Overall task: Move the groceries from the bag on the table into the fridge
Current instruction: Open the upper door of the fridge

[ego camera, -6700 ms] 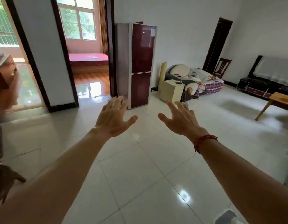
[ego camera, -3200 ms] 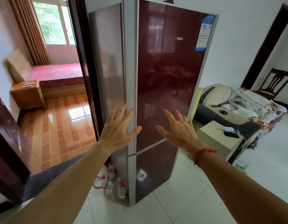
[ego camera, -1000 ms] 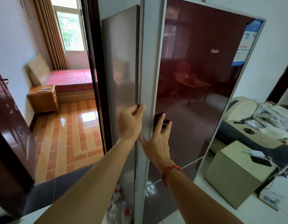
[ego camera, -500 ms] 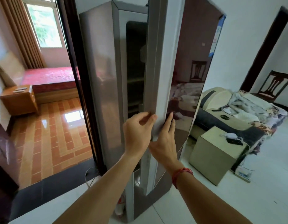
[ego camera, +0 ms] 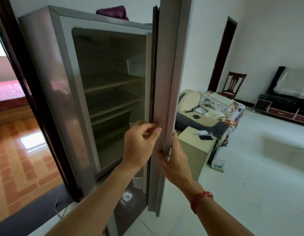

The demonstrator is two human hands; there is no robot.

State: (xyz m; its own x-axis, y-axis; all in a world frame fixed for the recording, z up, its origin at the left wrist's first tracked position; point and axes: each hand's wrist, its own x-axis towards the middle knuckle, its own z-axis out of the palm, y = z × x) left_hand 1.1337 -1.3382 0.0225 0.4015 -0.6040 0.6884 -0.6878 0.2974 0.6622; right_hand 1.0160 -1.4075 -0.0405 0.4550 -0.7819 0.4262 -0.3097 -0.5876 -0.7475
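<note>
Fridge (ego camera: 45,82): stands straight in front of you, against the white wall, just beside a dark door frame (ego camera: 28,99). Its upper compartment is open, with bare shelves (ego camera: 112,84) inside.
Upper door (ego camera: 170,74): swung out edge-on towards you, between the compartment and the room on your right.
Lower door (ego camera: 130,206): closed.
Couch (ego camera: 212,106): heaped with blankets, behind the open door.
Beige cabinet (ego camera: 193,150): just beside the door's outer face.
Wooden chair (ego camera: 234,82): by the far wall.
Purple cloth (ego camera: 112,11): on the fridge top.
Right hand (ego camera: 175,160): your thumb and fingers clamp the door's edge.
Left hand (ego camera: 139,145): fingers curled, tips at the door seal; motion blur hides whether they grip it.
Red bracelet (ego camera: 201,198): on your right wrist.
</note>
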